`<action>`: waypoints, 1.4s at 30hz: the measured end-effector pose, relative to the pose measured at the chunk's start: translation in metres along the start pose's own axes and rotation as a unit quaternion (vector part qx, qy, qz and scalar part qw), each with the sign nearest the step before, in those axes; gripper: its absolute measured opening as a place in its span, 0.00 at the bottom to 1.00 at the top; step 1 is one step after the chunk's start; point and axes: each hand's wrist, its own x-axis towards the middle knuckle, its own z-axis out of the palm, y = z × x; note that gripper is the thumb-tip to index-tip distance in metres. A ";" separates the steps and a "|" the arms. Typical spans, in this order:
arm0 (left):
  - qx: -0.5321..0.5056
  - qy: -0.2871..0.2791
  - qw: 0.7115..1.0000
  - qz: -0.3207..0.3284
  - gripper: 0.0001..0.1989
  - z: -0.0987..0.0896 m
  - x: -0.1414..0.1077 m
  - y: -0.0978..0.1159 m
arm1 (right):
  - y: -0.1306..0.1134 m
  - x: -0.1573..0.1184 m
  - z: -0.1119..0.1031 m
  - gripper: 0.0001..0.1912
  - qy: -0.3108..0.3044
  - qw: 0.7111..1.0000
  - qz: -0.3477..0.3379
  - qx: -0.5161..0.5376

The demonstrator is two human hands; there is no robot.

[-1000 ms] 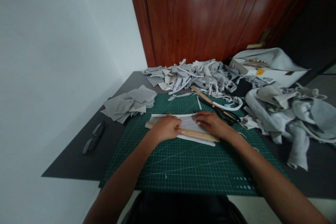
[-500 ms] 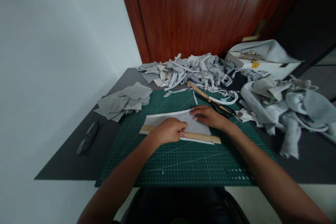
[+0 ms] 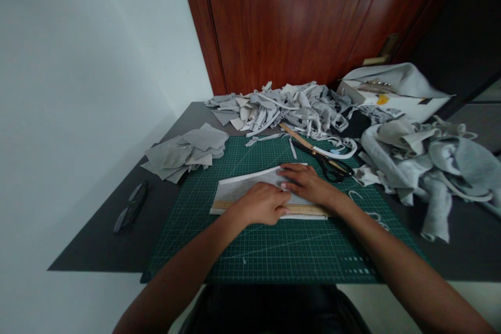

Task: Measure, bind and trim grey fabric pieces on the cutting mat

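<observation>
A piece of grey fabric with white edges lies flat on the green cutting mat. Along its near edge runs a wooden ruler. My left hand is on the ruler with its fingers curled and pressed down on it; the fingertips are partly hidden. Just to the right, my right hand lies with fingers spread on the fabric. Beyond that hand, black-handled scissors rest on the mat beside a second wooden stick.
A stack of grey fabric pieces sits at the left, with eyeglasses in front. Fabric scraps are heaped at the back. More rolled fabric lies right, near a white box. Thin white strips lie on the mat.
My right hand has slid left over the fabric and now lies closer to my left hand. The left hand has shifted slightly right along the ruler.
</observation>
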 end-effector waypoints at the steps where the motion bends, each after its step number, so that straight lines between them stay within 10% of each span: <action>1: 0.001 -0.004 1.000 0.003 0.08 0.000 0.000 0.000 | 0.000 0.001 -0.001 0.22 0.004 1.000 0.010 -0.006; 11: 0.012 -0.002 1.000 0.020 0.11 -0.002 -0.002 0.004 | 0.008 0.005 -0.014 0.19 0.078 0.991 0.075 -0.080; 16: -0.013 -0.005 1.000 0.007 0.09 -0.001 0.000 0.000 | 0.036 -0.002 -0.015 0.19 0.151 0.923 0.257 -0.242; 21: -0.015 0.023 0.999 0.019 0.12 0.003 0.003 -0.003 | 0.048 -0.005 -0.011 0.20 0.149 0.902 0.299 -0.275; 33: 0.000 0.008 0.980 -0.197 0.54 0.014 0.000 -0.007 | 0.038 -0.001 -0.019 0.19 0.134 0.902 0.333 -0.238; 42: -0.045 -0.041 0.980 -0.189 0.61 0.020 -0.001 -0.017 | 0.043 -0.001 -0.032 0.17 0.171 0.891 0.345 -0.240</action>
